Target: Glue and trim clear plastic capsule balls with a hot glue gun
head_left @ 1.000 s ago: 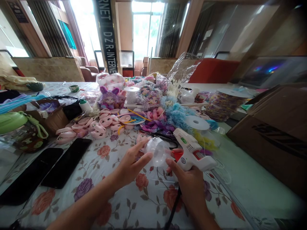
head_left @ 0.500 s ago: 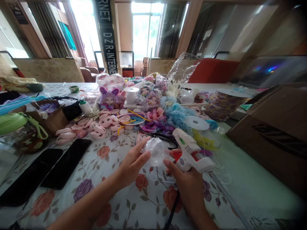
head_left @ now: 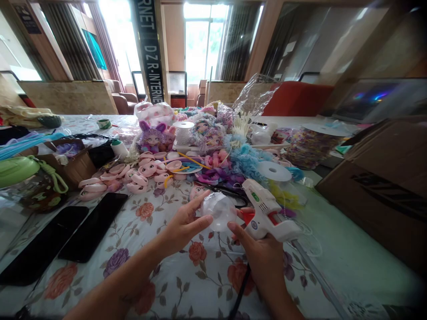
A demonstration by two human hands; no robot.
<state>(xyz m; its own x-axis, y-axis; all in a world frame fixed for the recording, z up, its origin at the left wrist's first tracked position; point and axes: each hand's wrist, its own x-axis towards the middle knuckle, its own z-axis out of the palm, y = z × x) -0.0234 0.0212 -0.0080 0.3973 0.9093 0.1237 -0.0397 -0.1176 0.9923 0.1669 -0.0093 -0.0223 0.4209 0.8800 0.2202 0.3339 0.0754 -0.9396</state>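
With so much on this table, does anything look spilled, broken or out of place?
Nothing looks clearly spilled or broken. Pink doll pieces lie jumbled, and farther back crumpled clear wrap sticks up like stray packaging. The clear plastic piece between the left hand and the right hand is too unclear to judge.

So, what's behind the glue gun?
Behind the glue gun, held in the right hand, yellow fluffy material and a white disc show; whatever its body directly covers can't be seen.
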